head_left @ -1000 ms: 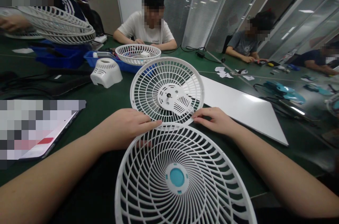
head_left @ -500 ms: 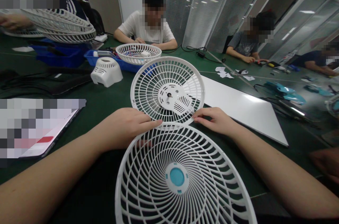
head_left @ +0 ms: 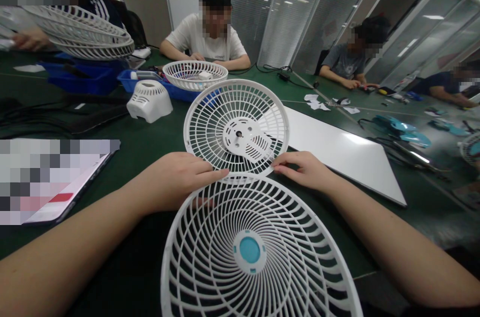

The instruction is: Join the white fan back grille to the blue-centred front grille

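Note:
A white front fan grille with a blue centre cap lies closest to me on the green table. Just beyond it a white rear fan grille with a round hub stands tilted up. My left hand rests at the near left rim of the rear grille, fingers curled over where the two grilles meet. My right hand pinches the rear grille's near right rim.
A white motor cover and a blue tray holding another grille sit behind. A white board lies to the right, a tablet to the left. Other people work around the table; one at far left holds stacked grilles.
Almost nothing has moved; both hands stay on the rear grille's rim. The person at far left shifted their stacked grilles slightly.

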`<state>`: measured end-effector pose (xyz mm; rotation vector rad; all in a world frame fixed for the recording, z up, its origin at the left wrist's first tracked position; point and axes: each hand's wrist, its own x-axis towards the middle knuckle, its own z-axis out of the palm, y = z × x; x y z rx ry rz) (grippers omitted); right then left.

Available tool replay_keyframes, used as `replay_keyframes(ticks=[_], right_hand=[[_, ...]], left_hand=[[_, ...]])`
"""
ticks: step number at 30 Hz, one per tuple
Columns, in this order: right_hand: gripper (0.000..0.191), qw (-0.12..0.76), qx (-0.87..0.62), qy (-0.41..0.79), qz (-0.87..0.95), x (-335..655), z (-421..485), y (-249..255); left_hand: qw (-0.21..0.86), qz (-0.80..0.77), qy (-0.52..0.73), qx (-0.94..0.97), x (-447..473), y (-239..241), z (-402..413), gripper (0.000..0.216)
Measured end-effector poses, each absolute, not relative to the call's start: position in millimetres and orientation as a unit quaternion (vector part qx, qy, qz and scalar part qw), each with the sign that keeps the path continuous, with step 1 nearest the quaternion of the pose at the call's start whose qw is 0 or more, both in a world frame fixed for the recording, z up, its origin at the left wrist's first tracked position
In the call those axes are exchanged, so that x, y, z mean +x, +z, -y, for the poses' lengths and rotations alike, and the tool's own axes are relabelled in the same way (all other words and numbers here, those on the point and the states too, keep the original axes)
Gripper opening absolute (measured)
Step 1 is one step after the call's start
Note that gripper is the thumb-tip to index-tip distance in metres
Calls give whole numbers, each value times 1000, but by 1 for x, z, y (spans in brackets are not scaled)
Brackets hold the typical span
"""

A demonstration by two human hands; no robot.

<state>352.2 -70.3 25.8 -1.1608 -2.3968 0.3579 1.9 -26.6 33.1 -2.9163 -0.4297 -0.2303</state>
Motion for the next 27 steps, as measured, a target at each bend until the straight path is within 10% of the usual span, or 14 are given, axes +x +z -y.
replay_keyframes(ticks=[27], right_hand=[[18, 216, -429, 129, 868, 355, 70, 23]], left_hand=[[78, 155, -74, -982, 2, 35, 28, 57]])
